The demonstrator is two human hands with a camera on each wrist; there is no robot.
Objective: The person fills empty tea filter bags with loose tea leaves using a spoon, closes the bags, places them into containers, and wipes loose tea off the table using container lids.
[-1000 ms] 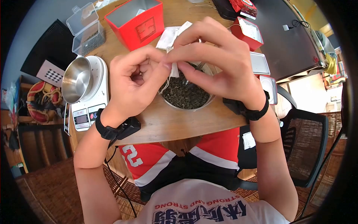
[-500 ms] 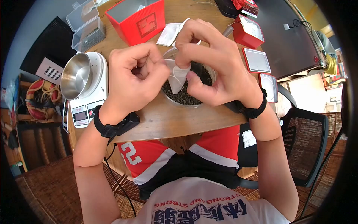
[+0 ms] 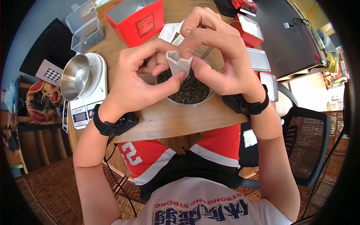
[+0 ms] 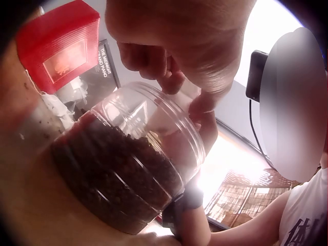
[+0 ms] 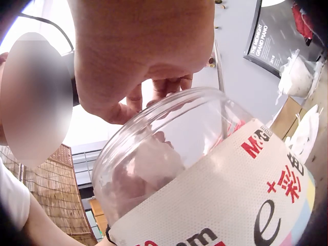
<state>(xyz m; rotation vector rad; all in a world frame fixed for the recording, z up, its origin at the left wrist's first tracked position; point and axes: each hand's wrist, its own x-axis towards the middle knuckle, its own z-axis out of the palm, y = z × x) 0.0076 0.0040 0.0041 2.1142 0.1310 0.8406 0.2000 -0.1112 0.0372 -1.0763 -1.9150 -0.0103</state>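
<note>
Nearest: person's red/white/black shorts (image 3: 221,150), then front edge of wooden worktop (image 3: 161,127). Just past that, both hands over the worktop, each w/ a black wrist strap. L hand (image 3: 140,77): fingers curled, thumb pressed on front of a small white pouch (image 3: 178,64), pinching its L side. R hand (image 3: 227,62): thumb & index pinch pouch's R side near the rim; other fingers bent. Pouch is btwn the hands, mouth up, above a clear round tub (image 5: 220,179) w/ printed label. Tub part-full of dark dried leaves (image 3: 191,92); a handle (image 3: 207,53) slants up out of it.

L of hands: white digital scale (image 3: 100,67) w/ steel bowl (image 3: 76,77) on top. R side: two shallow red-rimmed tins (image 3: 258,60), one nearer than the other.

Farther, behind tub: white pouches (image 3: 169,33) on worktop. Beyond: big red bin (image 3: 129,24); clear plastic box (image 3: 88,39), lid up, dark bits inside, far L; small red box (image 3: 245,35) w/ white contents, far R.
</note>
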